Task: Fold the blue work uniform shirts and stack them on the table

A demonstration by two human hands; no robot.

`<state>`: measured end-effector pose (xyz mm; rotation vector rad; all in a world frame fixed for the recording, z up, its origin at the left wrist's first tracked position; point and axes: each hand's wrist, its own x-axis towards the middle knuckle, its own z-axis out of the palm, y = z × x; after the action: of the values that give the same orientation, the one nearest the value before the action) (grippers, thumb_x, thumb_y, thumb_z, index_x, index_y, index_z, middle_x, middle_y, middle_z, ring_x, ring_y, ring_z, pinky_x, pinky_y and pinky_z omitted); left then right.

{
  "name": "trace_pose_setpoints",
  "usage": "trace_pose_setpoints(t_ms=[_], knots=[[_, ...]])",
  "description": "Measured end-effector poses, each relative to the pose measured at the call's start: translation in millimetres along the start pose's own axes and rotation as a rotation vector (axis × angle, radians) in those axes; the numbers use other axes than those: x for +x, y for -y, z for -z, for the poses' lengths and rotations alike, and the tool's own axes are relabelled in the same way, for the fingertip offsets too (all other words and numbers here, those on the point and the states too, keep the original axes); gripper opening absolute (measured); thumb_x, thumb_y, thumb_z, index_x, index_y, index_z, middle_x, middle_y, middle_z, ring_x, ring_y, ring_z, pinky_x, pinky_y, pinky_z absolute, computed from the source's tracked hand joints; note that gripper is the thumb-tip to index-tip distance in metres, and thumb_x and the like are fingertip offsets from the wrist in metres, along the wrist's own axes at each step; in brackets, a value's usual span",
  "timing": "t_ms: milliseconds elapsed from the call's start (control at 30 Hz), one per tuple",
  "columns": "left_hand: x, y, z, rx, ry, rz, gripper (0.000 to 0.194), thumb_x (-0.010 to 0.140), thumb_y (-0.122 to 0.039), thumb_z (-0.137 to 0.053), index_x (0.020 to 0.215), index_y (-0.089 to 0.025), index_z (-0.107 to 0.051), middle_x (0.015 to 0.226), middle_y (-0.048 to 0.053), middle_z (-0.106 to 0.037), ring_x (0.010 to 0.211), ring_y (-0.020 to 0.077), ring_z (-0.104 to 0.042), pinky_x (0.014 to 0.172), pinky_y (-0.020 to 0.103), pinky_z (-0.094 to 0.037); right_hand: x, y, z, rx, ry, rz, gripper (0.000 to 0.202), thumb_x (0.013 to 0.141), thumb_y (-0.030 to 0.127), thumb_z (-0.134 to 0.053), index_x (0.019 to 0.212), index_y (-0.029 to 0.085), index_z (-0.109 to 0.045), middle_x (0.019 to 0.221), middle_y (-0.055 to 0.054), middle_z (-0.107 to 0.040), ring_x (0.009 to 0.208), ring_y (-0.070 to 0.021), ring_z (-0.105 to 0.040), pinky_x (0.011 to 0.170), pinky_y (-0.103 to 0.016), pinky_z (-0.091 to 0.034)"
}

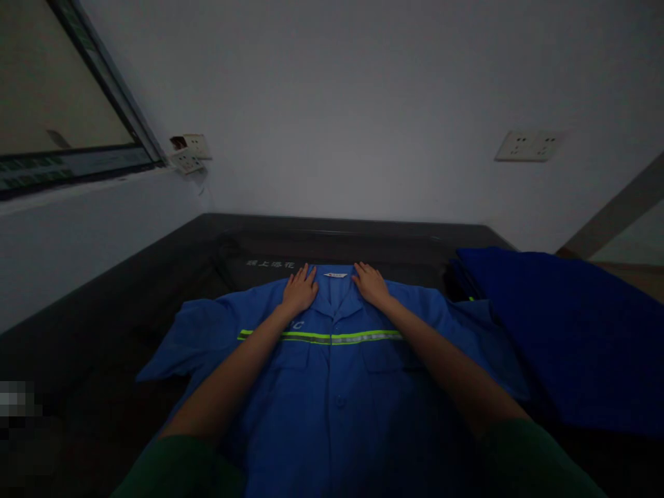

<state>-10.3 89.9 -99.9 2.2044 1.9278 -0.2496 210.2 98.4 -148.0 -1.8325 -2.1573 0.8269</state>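
A blue short-sleeved work shirt (pixel 332 387) lies spread front side up, its collar toward the wall and a yellow-green and silver reflective stripe across the chest. My left hand (pixel 301 289) rests flat on the shirt just left of the collar, fingers stretched out. On the other side of the collar, my right hand (pixel 371 283) lies flat on the shoulder, its fingers also extended. A small white label (pixel 335 275) shows inside the neck between the hands. Neither hand grips the fabric.
Under the shirt is a dark surface with a raised rim (pixel 342 227) along the wall. Dark blue fabric (pixel 575 332) lies at the right. Wall sockets (pixel 529 146) are at the right, others (pixel 187 160) at the left beside a window (pixel 62 90).
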Motion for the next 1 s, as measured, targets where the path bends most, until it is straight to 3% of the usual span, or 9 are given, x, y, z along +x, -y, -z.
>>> trace_pose_setpoints(t_ms=[200,300,400,500,633,867,1000], knots=[[3,0,4.8,0.004,0.039,0.069,0.062,0.094,-0.038,-0.036,0.151,-0.022,-0.020,0.156,0.011,-0.025,0.144,0.0282,-0.022,0.115,0.054,-0.016,4,7,-1,-0.046,-0.013,-0.099,0.050,0.100,0.036,-0.029,0.148,0.021,-0.031,0.154,-0.009,-0.030,0.143,-0.0280,-0.021,0.112,-0.059,-0.017],[-1,0,8.5,-0.013,-0.028,0.076,0.064,0.094,-0.037,-0.037,0.151,-0.016,-0.018,0.156,0.014,-0.023,0.144,0.0272,-0.019,0.116,0.050,-0.017,1,6,8,-0.042,-0.094,-0.113,0.052,0.099,0.034,-0.029,0.148,0.018,-0.030,0.154,-0.010,-0.028,0.143,-0.0267,-0.019,0.113,-0.057,-0.017],[-10,-1,11.1,-0.026,-0.076,0.053,0.057,0.095,-0.032,-0.033,0.148,-0.011,-0.027,0.155,0.016,-0.026,0.144,0.0263,-0.020,0.116,0.045,-0.019,-8,8,15,-0.034,-0.177,-0.073,0.051,0.099,0.031,-0.028,0.147,0.014,-0.032,0.154,-0.011,-0.029,0.143,-0.0238,-0.020,0.115,-0.051,-0.017],[-17,-4,10.5,-0.021,-0.026,0.007,0.055,0.095,-0.033,-0.033,0.146,-0.012,-0.031,0.154,0.014,-0.027,0.144,0.0251,-0.022,0.116,0.043,-0.020,-20,13,13,-0.021,-0.081,-0.004,0.052,0.099,0.035,-0.028,0.147,0.013,-0.033,0.154,-0.011,-0.028,0.143,-0.0242,-0.022,0.114,-0.051,-0.018],[-19,-8,8.9,0.028,0.051,0.019,0.057,0.096,-0.036,-0.031,0.148,-0.013,-0.028,0.157,0.012,-0.019,0.145,0.0250,-0.019,0.117,0.044,-0.018,-26,17,1,-0.028,0.064,-0.004,0.058,0.099,0.042,-0.027,0.148,0.011,-0.028,0.156,-0.010,-0.020,0.144,-0.0252,-0.017,0.114,-0.055,-0.015],[-3,-6,5.2,0.010,0.056,0.034,0.059,0.096,-0.036,-0.030,0.148,-0.009,-0.028,0.157,0.014,-0.019,0.145,0.0257,-0.018,0.117,0.046,-0.017,-11,15,-6,-0.016,0.058,-0.038,0.058,0.099,0.042,-0.027,0.149,0.013,-0.026,0.157,-0.009,-0.017,0.145,-0.0225,-0.015,0.115,-0.054,-0.010],[11,-3,4.7,-0.020,0.037,0.042,0.057,0.095,-0.036,-0.034,0.147,-0.011,-0.032,0.155,0.014,-0.024,0.143,0.0266,-0.024,0.116,0.046,-0.021,-3,10,0,0.046,0.024,-0.024,0.055,0.098,0.041,-0.034,0.147,0.015,-0.033,0.155,-0.009,-0.025,0.143,-0.0234,-0.021,0.115,-0.053,-0.015]])
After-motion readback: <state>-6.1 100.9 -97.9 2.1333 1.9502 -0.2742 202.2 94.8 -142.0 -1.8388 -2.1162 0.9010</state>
